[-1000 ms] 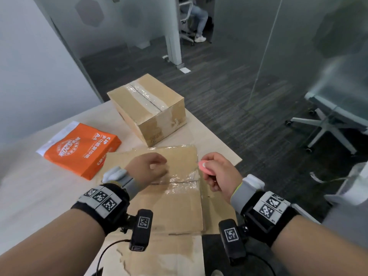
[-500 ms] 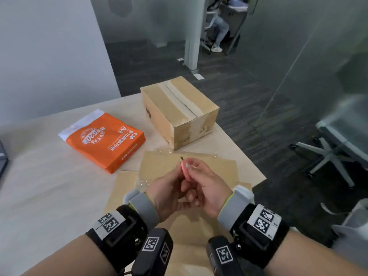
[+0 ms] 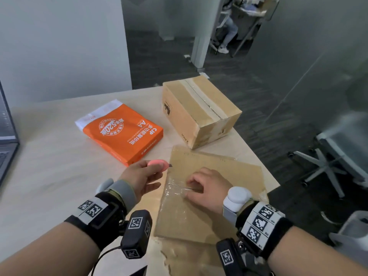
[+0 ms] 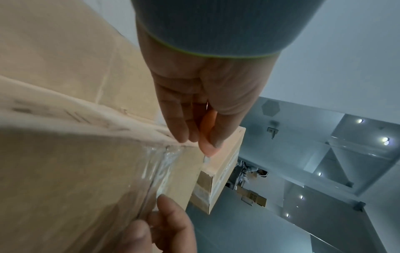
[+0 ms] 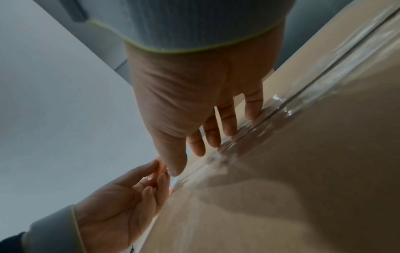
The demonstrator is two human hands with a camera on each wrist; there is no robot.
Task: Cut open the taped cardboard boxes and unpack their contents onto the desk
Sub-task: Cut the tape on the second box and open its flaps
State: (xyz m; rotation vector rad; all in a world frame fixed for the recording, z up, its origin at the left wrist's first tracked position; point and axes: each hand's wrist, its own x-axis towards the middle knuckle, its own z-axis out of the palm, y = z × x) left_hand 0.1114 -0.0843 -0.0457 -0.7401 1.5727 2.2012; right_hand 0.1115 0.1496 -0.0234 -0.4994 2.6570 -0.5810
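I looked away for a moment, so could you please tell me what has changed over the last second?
The pink cutter has passed from the right hand to the left hand, which now pinches it at the near box's left edge. The right hand rests on the taped seam. The far box and paper ream stayed put.

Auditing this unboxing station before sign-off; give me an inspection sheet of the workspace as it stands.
Surface: pale wooden desk, bare near the left edge.
Job's things: taped cardboard box upright, tape uncut; flat cardboard box nearest, clear tape along its seam; pink cutter, blade tip out.
Clutter: orange pack of A4 paper; laptop at the left edge.
Grippers: left hand pinches the pink cutter; right hand rests fingers on the taped seam.
Cables: thin black lead from the left wrist camera.
Surroundings: glass partitions, office chair, a seated person beyond.
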